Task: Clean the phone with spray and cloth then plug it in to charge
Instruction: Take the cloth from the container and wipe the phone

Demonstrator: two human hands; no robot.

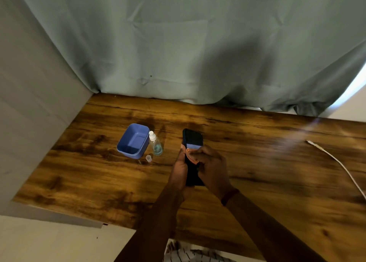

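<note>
Two hands hold phone (192,137); tub (133,141), spray bottle (155,144) left

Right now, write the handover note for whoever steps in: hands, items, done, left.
Left hand: holds the dark phone above the wooden table.
Right hand: presses a blue and orange cloth on the phone's face.
Spray bottle: upright beside the blue tub, its clear cap off, lying in front.
White charging cable: on the table to the right, plug end free.
Done: wiping under way; whether it was sprayed cannot be told.
Left: finish wiping, plug in the cable.
</note>
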